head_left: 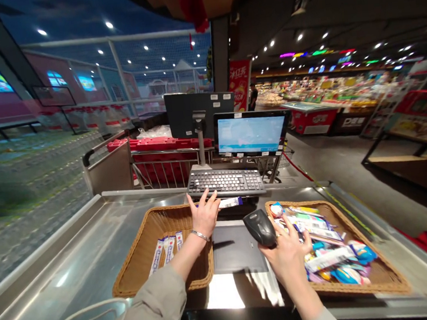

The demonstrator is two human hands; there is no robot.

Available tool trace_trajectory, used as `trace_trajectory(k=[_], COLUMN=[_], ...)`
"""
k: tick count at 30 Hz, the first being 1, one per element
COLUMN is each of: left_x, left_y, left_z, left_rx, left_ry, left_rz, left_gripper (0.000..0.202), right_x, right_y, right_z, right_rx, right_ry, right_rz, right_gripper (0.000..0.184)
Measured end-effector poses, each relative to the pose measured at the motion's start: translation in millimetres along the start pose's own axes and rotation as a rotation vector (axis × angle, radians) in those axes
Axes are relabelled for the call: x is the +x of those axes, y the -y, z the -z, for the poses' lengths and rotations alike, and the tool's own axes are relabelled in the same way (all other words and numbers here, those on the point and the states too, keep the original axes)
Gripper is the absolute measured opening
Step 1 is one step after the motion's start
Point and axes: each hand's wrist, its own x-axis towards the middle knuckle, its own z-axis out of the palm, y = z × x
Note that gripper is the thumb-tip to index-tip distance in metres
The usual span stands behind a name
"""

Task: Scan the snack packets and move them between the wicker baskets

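Observation:
My left hand [204, 215] is at the front edge of the keyboard [225, 181], above the far right corner of the left basket. It grips a wrapped snack bar [230, 202], whose white and purple end sticks out to the right. My fingers partly hide the bar. A black barcode scanner [260, 227] is in my right hand [288, 251], its head turned toward the bar. Several similar bars [168, 250] lie in the left wicker basket [130, 253]. The right wicker basket [388, 274] holds a pile of mixed wrapped sweets [330, 257].
Behind the keyboard stand a lit monitor [251, 134] and a second screen [184, 115] seen from its back. The metal counter [89, 242] surrounds both baskets. A white cable [77, 314] loops at the lower left. Shopping carts [161, 170] stand beyond the counter.

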Motion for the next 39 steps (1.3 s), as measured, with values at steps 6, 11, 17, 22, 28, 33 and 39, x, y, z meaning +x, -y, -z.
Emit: trace_trajectory(k=[6, 11, 17, 22, 28, 33, 39], left_x=[8, 12, 16, 20, 23, 26, 27], left_y=[-16, -25, -31, -34, -36, -36, -36], left_z=[-5.6, -8.6, -11.5, -14.5, -15.9, -17.6, -19.6], left_rx=[-0.027, -0.041, -0.048, -0.054, -0.065, -0.073, -0.07], left_ry=[-0.014, -0.02, -0.029, -0.041, -0.032, -0.016, -0.012], left_rz=[-0.033, -0.055, -0.076, -0.086, -0.091, -0.083, -0.083], left_gripper=[0.021, 0.022, 0.021, 0.021, 0.022, 0.022, 0.022], right_x=[1, 0, -2, -1, 0, 1, 1], right_y=[-8, -9, -21, -25, -26, -25, -26], right_z=[2, 6, 2, 2, 3, 3, 2], right_rx=[-0.022, -0.004, -0.005, -0.01, -0.015, 0.005, 0.012], right_ry=[-0.008, -0.006, -0.005, 0.044, 0.07, 0.121, 0.058], right_rz=[0.042, -0.006, 0.071, 0.059, 0.027, -0.012, 0.03], right_gripper=[0.021, 0.018, 0.021, 0.025, 0.026, 0.028, 0.026])
